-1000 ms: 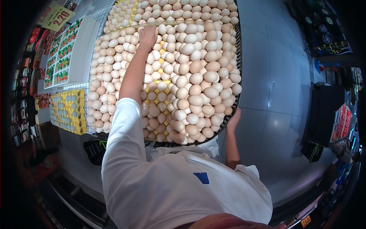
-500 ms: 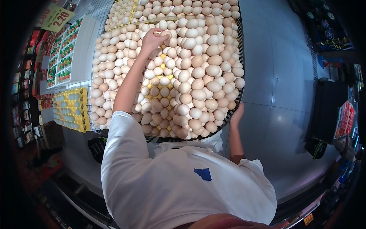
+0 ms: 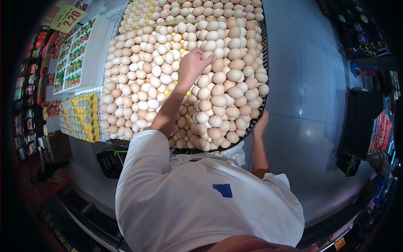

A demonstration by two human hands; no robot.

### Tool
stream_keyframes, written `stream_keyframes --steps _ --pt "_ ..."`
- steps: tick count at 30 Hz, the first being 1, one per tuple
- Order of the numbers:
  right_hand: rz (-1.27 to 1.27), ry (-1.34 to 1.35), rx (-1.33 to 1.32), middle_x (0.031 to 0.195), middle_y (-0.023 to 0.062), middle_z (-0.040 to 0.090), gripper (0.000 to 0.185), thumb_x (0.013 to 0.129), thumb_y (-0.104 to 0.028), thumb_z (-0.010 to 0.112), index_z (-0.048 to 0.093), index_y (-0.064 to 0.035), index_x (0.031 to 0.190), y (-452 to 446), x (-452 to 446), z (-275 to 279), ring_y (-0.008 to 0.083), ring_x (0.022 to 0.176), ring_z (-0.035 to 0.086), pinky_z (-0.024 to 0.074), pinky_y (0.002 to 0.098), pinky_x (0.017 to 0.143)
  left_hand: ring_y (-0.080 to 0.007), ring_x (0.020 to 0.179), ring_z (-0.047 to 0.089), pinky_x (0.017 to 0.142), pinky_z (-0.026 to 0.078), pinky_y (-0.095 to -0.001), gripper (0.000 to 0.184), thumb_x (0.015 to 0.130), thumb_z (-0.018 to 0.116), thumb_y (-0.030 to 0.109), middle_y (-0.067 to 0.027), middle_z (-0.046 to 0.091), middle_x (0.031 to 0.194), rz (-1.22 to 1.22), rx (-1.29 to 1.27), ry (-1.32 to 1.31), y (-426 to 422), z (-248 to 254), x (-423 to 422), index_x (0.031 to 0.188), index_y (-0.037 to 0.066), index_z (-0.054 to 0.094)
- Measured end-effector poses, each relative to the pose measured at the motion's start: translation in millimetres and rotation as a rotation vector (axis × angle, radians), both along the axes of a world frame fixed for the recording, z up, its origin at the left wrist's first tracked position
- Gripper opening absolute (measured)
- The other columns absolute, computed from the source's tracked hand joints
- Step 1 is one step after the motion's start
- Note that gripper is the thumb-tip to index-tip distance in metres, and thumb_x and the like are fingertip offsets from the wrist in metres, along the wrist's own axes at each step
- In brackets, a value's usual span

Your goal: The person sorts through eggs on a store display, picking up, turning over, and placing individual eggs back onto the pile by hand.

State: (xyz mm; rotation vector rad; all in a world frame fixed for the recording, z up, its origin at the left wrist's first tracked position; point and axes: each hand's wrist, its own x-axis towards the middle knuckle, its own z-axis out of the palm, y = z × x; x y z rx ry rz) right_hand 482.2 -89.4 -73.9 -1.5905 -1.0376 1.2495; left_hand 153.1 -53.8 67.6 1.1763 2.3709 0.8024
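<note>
My left hand point(image 3: 196, 66) is over the right-hand heap of eggs, its fingers closed on a pale brown egg point(image 3: 206, 55). Beneath and around it lie stacked brown and cream eggs point(image 3: 218, 101), and patches of yellow egg tray point(image 3: 171, 87) show between them left of the hand. My right hand point(image 3: 260, 123) is low beside the black rim point(image 3: 266, 86) on the display's right side, close against it; its fingers are too indistinct to tell whether they grip the rim.
At the left are a yellow tray of pale eggs point(image 3: 79, 118), a white box of red-and-green packs point(image 3: 74, 59) and a price sign point(image 3: 68, 19). A clear divider point(image 3: 168, 23) crosses the eggs farther back. Black baskets point(image 3: 111, 164) stand low on both sides.
From the back left of the eggs, my left hand has moved right and nearer my body, with an egg now in its fingers. My right hand has stayed beside the rim.
</note>
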Motion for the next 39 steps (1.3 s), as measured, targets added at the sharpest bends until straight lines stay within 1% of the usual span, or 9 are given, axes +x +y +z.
stream_keyframes --steps 2,4,7,12,14,18,20,31,39 --pt "0.018 -0.034 -0.013 0.095 0.0081 0.06 0.037 0.097 -0.029 0.036 0.06 -0.0008 0.099 1.0 2.8 -5.3 0.0184 0.088 0.055 0.0435 0.0328 0.083 -0.0202 0.065 0.064 0.06 0.049 -0.0334 0.059 0.073 0.069 0.059 -0.0064 0.065 0.069 0.0 0.003 0.066 1.2 1.2 4.6 0.093 0.004 0.066" --pt "0.01 -0.019 -0.013 0.094 0.0081 0.059 0.037 0.097 -0.029 0.036 0.059 -0.0008 0.1 0.7 1.8 -3.8 0.0184 0.088 0.055 0.0434 0.0328 0.083 -0.0331 0.072 0.066 0.065 0.051 -0.0419 0.063 0.074 0.066 0.061 -0.0164 0.067 0.071 -0.002 0.021 0.033 2.4 2.1 8.2 0.092 0.0 0.066" --pt "-0.003 -0.002 -0.015 0.094 0.0109 0.059 0.037 0.096 -0.028 0.036 0.058 0.0017 0.1 1.1 -0.5 -0.6 0.0208 0.089 0.054 0.0419 0.0338 0.084 -0.0341 0.073 0.067 0.066 0.051 -0.0435 0.061 0.076 0.065 0.061 -0.0175 0.067 0.073 0.014 -0.005 0.058 5.1 -0.4 11.0 0.09 0.001 0.066" --pt "-0.022 0.023 -0.022 0.094 0.0141 0.059 0.037 0.096 -0.026 0.037 0.057 0.0042 0.102 0.1 -1.3 0.7 0.0234 0.091 0.053 0.0403 0.0349 0.086 -0.0313 0.07 0.064 0.063 0.049 -0.0414 0.057 0.081 0.061 0.059 -0.0125 0.066 0.071 -0.01 0.004 0.16 5.1 -5.5 12.3 0.088 0.002 0.063" --pt "0.008 -0.045 0.019 0.095 0.0079 0.06 0.036 0.097 -0.028 0.036 0.059 -0.0005 0.1 1.2 3.2 -11.2 0.0185 0.088 0.055 0.0436 0.0326 0.083 -0.0322 0.072 0.064 0.064 0.049 -0.0419 0.057 0.083 0.059 0.058 -0.0134 0.067 0.073 -0.027 -0.003 0.177 4.1 -6.6 12.6 0.091 0.002 0.063" --pt "-0.002 -0.022 0.017 0.094 0.0079 0.06 0.036 0.097 -0.028 0.036 0.06 -0.0004 0.1 1.1 0.1 -6.1 0.0185 0.087 0.056 0.0439 0.0328 0.082 -0.0315 0.075 0.066 0.066 0.05 -0.0423 0.053 0.085 0.059 0.054 -0.0138 0.067 0.075 -0.022 0.053 0.101 -1.2 -7.7 11.7 0.097 0.002 0.065" --pt "-0.015 0.041 -0.008 0.097 0.0158 0.06 0.039 0.096 -0.026 0.037 0.057 0.0058 0.103 0.7 -1.8 -0.4 0.0249 0.091 0.054 0.0407 0.0355 0.086 -0.0326 0.076 0.067 0.066 0.051 -0.0442 0.051 0.085 0.059 0.053 -0.0146 0.068 0.075 -0.013 0.085 0.056 -4.0 -7.7 11.1 0.095 0.003 0.065" --pt "-0.001 -0.013 0.016 0.099 0.0177 0.059 0.039 0.096 -0.026 0.036 0.057 0.0067 0.103 4.0 1.8 -12.7 0.0283 0.094 0.054 0.0401 0.037 0.088 -0.0282 0.089 0.064 0.077 0.05 -0.039 0.032 0.089 0.062 0.031 -0.0153 0.068 0.093 -0.025 0.264 -0.057 -37.3 -31.8 -3.4 0.099 0.001 0.065" --pt "0.007 -0.012 0.014 0.101 0.0174 0.059 0.04 0.097 -0.027 0.036 0.055 0.0067 0.105 2.6 -0.5 -7.5 0.0282 0.094 0.053 0.0396 0.0375 0.089 -0.0317 0.093 0.062 0.083 0.048 -0.0415 0.026 0.086 0.058 0.021 -0.0163 0.067 0.096 0.013 0.177 0.243 -68.1 -34.2 -66.7 0.101 0.001 0.065"
